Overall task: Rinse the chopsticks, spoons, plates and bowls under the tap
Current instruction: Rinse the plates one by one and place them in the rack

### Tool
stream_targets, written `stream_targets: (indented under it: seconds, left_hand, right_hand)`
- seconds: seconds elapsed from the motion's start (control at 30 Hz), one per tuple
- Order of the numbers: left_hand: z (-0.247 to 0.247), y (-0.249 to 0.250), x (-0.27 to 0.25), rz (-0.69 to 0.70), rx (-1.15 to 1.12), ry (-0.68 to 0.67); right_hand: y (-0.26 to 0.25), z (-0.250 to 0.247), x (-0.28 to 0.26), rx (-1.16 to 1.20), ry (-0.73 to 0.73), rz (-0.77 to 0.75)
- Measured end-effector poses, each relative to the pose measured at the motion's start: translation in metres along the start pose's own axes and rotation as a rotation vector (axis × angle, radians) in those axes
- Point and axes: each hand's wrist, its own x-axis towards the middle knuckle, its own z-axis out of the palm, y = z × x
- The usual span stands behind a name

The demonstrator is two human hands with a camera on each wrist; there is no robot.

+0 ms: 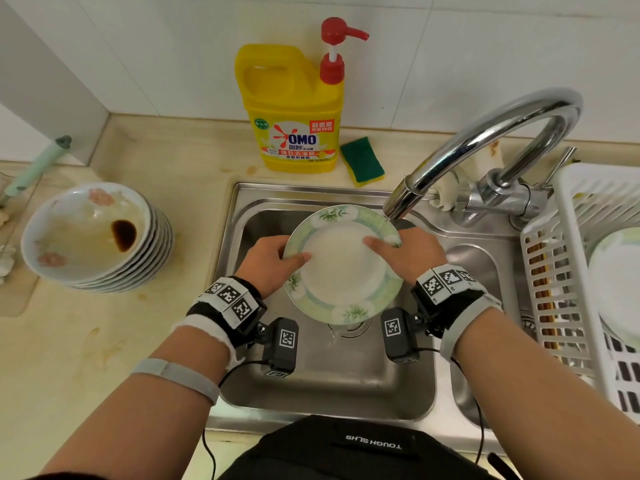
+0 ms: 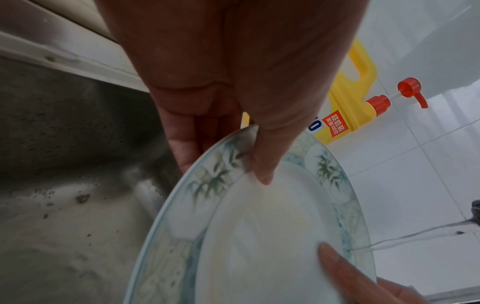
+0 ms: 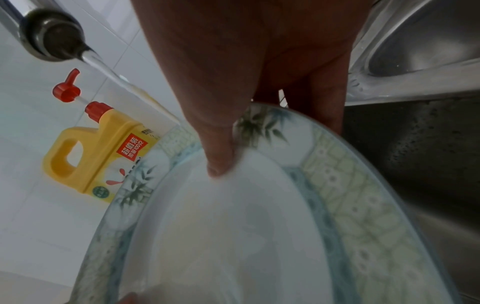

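- Both hands on one plate w/ green bamboo-pattern rim, held tilted over the sink basin.
- L hand: pinching plate's left edge, thumb on the white face, fingers curled behind the rim (wrist view shows them under it).
- R hand: gripping the right edge same way, thumb on the face, fingers behind the rim.
- Tap spout sits just above plate's upper-right rim; water stream running from the spout, lands on the rim near my R thumb. Water drips off plate's low edge toward the drain.
- Stack of dirty bowls on counter left of sink, well apart from plate; top bowl floral, dark sauce puddle inside.
- Yellow OMO detergent bottle, red pump, stands against the wall tiles behind the sink; green/yellow sponge just beside it on the right.
- White plastic drying rack right of sink: holds another plate w/ similar rim, plus chopsticks seen thru the slats. Can't tell how many.
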Motion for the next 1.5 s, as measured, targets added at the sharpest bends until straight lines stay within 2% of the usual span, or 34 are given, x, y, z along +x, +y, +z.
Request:
stream_targets:
  seconds: [0.33,0.47,0.57,0.67,0.77,0.87,0.97,1.13,1.27,1.43,1.5]
  left_hand:
    - [0.003,-0.012,-0.004,-0.092,-0.112,-0.020]
    - [0.010,-0.015,-0.008,-0.192,-0.236,-0.098]
    - [0.014,-0.016,-0.011,-0.182,-0.308,-0.087]
    - [0.010,-0.011,-0.012,-0.112,-0.255,-0.099]
    - [0.006,-0.007,-0.008,-0.044,-0.058,-0.102]
    - [0.003,-0.006,-0.003,-0.032,0.085,-0.099]
    - [0.003,-0.002,-0.002,-0.033,0.111,-0.106]
    - [0.004,-0.003,0.000,-0.063,0.103,-0.094]
    - [0.005,-0.004,0.001,-0.067,0.116,-0.092]
    - [0.006,-0.002,0.000,-0.035,0.137,-0.080]
    - [0.005,-0.002,-0.001,-0.037,0.140,-0.081]
  right_hand:
    - [0.004,-0.002,-0.010,0.131,0.014,-0.143]
    - [0.004,0.000,-0.014,0.226,0.007,-0.129]
    - [0.003,-0.001,-0.015,0.254,-0.028,-0.105]
    - [0.004,-0.002,-0.012,0.244,-0.041,-0.076]
    - [0.006,-0.004,-0.006,0.237,0.031,-0.042]
    - [0.003,-0.006,-0.004,0.156,0.013,-0.016]
    - [-0.001,-0.006,-0.005,0.098,0.004,-0.017]
    - [-0.002,-0.010,-0.011,0.048,-0.062,-0.109]
    - [-0.002,-0.009,-0.010,0.046,-0.062,-0.089]
    - [-0.005,-0.007,-0.008,0.075,-0.030,0.026]
    - [-0.006,-0.007,-0.011,0.055,-0.046,0.014]
